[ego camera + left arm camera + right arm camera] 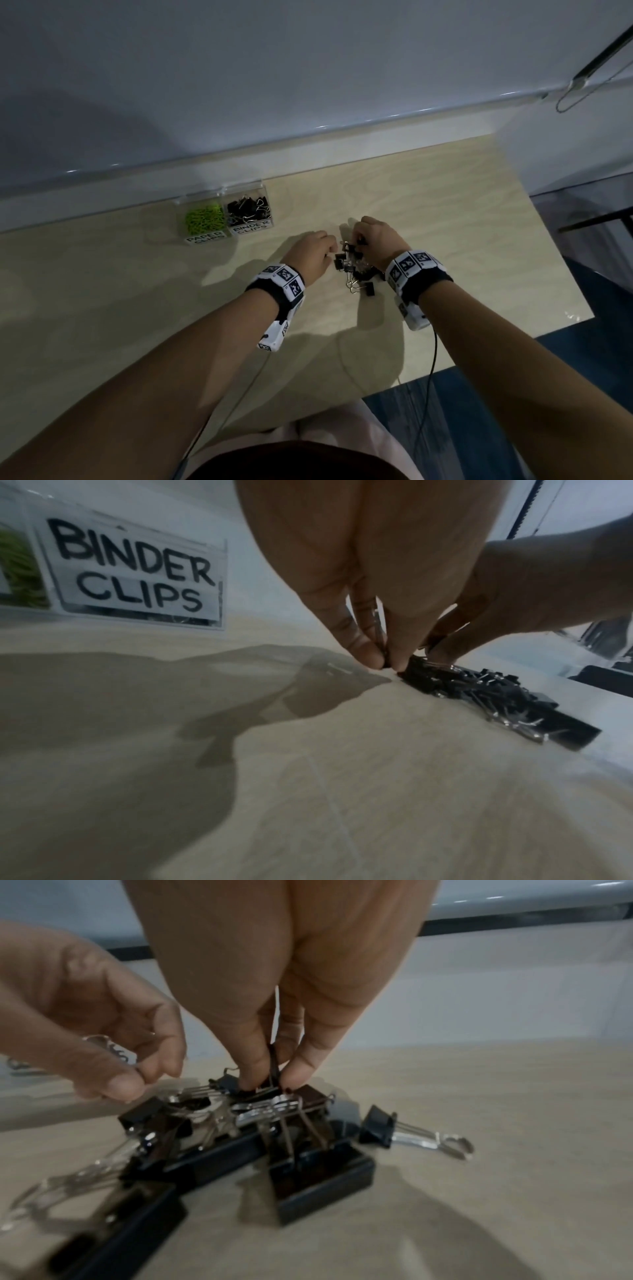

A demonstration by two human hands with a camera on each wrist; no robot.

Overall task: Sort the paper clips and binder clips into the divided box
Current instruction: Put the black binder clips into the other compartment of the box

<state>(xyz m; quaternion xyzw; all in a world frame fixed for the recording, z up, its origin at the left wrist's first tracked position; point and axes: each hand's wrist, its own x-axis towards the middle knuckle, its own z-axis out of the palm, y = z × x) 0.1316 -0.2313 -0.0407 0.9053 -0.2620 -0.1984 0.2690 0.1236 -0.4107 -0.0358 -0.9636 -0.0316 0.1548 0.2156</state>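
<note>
- My left hand (310,253) is at the near-left edge of the pile (356,270) of black binder clips, which lies on the table (445,212).
- The left wrist view shows my left thumb and fingers (368,653) pressed together on something thin and dark at the tip of the pile; it is a small clip or a wire handle, I cannot tell which.
- My right hand (376,240) is over the far side of the pile, fingers pointing down.
- In the right wrist view my right fingers (253,1066) pinch one binder clip (270,1069) that stands upright on top of the pile.
- The rest of the pile lies tangled beneath, black bodies and silver handles crossing; one clip (380,1127) lies just right of the pile, handles pointing away from it.
- The box (222,214) stands well to the far left of the pile, against the back edge of the table.
- Its left compartment holds green paper clips (203,219) behind a label reading PAPER CLIPS.
- Its right compartment holds black binder clips (248,207) behind a label (137,572) reading BINDER CLIPS.
</note>
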